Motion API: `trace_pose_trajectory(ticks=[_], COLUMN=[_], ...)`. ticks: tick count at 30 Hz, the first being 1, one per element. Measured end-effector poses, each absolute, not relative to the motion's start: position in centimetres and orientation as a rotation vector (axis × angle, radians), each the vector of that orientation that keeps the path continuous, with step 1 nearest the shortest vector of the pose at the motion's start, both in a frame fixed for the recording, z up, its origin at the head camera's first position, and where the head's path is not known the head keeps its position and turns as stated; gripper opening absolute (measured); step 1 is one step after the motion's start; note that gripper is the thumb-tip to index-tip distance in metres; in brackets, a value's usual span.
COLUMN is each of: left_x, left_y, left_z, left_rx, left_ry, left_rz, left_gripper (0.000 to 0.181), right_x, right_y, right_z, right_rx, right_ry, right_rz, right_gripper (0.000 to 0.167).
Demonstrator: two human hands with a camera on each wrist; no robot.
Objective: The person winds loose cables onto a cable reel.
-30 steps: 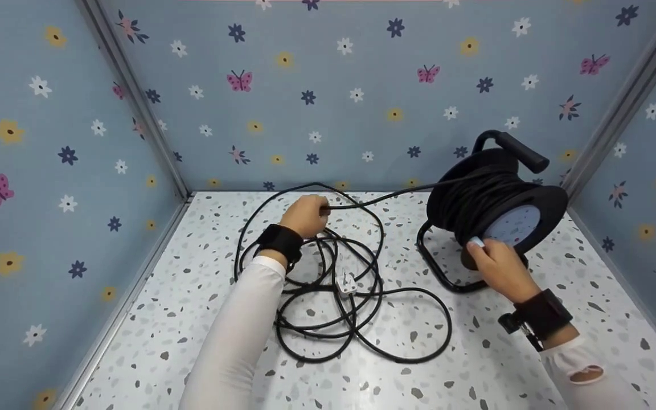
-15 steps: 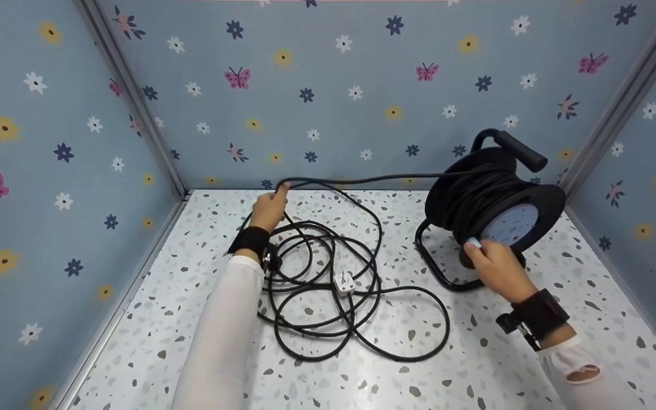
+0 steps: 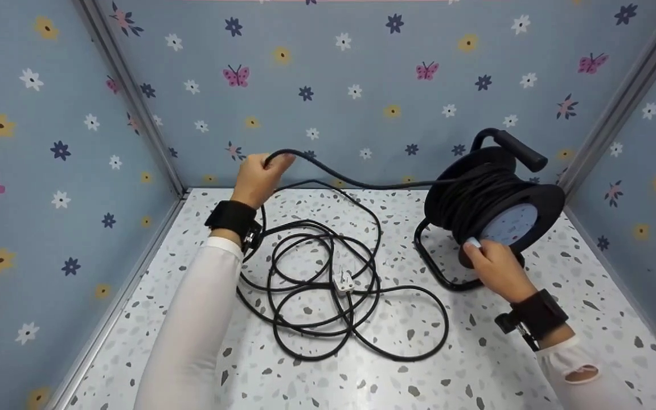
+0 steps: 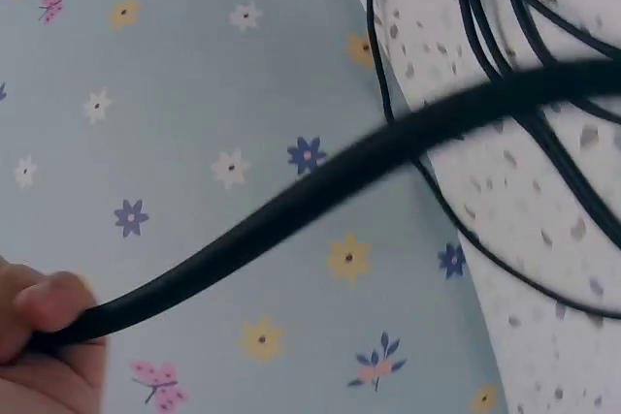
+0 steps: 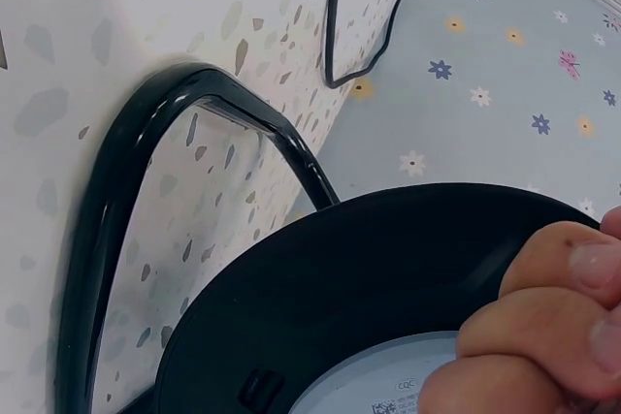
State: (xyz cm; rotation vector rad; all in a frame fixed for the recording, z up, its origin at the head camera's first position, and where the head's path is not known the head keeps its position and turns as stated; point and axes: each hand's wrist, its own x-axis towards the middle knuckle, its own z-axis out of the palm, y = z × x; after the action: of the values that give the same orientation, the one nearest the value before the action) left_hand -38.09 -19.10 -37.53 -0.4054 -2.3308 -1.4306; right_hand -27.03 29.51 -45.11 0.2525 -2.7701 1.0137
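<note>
My left hand [image 3: 257, 181] is raised in front of the back wall and grips a black power cable [image 3: 333, 172]. From that hand the cable sags across to the cable reel [image 3: 549, 200] on the right; its other stretch drops toward the loops on the table. In the left wrist view, the thumb and fingers [image 4: 56, 309] close round the cable. My right hand [image 3: 499, 269] holds a dark knob [image 3: 466, 257] low on the reel's near side, mostly hidden by the hand. Curled fingers [image 5: 529, 327] show before the reel's flange [image 5: 359, 269] in the right wrist view.
Loose cable loops [image 3: 305, 357] lie on the speckled white table [image 3: 385, 387], with a white plug [image 3: 343, 282] among them. The reel stands on a black tube frame [image 3: 436, 273] with a carry handle [image 3: 519, 151] on top. Flowered panels [image 3: 328, 74] enclose the left, back and right.
My left hand has moved left and then up, carrying the cable with it. The slack toward the reel now hangs in a curve. The right hand and the reel look unchanged.
</note>
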Motion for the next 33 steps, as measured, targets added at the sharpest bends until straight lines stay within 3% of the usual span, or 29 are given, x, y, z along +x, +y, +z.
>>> trace_pose_trajectory(ticks=[6, 14, 23, 33], left_x=[-37.2, -36.0, -34.4, -33.4], left_y=[-21.1, -24.6, -26.8, -24.9], left_z=[-39.3, -41.4, -44.1, -47.4], left_rx=[-0.397, -0.270, -0.451, -0.554], left_ry=[-2.231, -2.089, -2.577, -2.897], left_rz=[-1.605, -1.858, -1.604, -1.293], left_gripper=[0.081, 0.063, 0.060, 0.060], right_x=[-27.2, -27.1, -27.0, -27.0], right_y=[29.4, 29.3, 29.3, 29.5], right_z=[-45.3, -45.8, -45.2, -43.8], right_rx=[0.238, 0.237, 0.226, 0.197], right_ry=[-2.773, -2.775, -2.755, -2.686], right_rz=[1.020, 1.037, 1.050, 1.108], right_gripper=[0.040, 0.040, 0.041, 0.041])
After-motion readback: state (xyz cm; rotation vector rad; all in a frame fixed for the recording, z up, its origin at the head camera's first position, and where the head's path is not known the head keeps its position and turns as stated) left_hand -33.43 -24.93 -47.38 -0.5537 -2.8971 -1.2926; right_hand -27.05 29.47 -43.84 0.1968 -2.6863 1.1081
